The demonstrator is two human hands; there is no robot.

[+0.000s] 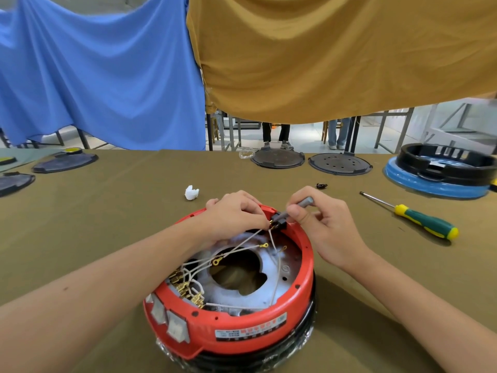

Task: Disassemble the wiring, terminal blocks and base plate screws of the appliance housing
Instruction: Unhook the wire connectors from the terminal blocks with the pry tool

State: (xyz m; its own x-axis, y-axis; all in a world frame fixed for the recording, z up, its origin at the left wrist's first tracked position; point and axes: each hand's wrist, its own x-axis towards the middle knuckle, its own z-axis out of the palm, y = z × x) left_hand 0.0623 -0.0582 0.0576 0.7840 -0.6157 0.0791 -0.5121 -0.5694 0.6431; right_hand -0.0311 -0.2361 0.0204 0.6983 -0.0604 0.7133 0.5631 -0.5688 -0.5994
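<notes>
Olive-covered table (107, 211) carried red appliance housing (231, 305) at its near edge; left hand (236, 214) pinched wiring (255, 235) beside black terminal block (279, 220) on the far rim; right hand (322, 219) gripped a grey tool (304, 203); green-handled screwdriver (419, 220) lay toward the right edge.

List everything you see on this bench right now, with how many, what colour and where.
appliance housing: one, red, near centre, open side up
wires: several, white, brass terminals, inside housing
connector block: one, black, far rim of housing
small tool: one, grey, on the block
screwdriver: one, green and yellow, right of housing
white wad: one, beyond housing
round plates: two, dark, far edge
blue base with black ring: one, far right
cloths: two, blue and mustard, hanging behind
left hand: pinches wire at block
right hand: grips small tool
</notes>
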